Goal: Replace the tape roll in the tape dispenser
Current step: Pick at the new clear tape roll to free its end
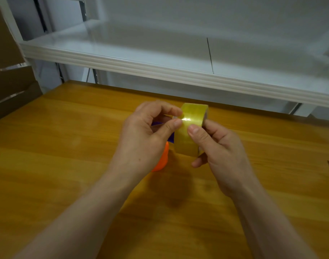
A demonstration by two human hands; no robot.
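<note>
Above a wooden table (66, 146), the right hand (219, 152) clamped a yellowish tape roll (190, 128); the left hand (145, 139) pinched thumb and forefinger together at its face.

I read no text, label, brand, number or sign anywhere in this view. The tape roll (190, 128) I'm holding shows only plain yellowish film with a glare spot, no print on what faces me. The orange and purple thing (162, 159) behind my left hand is mostly hidden, no marking visible. The wooden table (66, 146), the white shelf (160, 58) and the cardboard (8, 71) at left are all bare of lettering.
</note>
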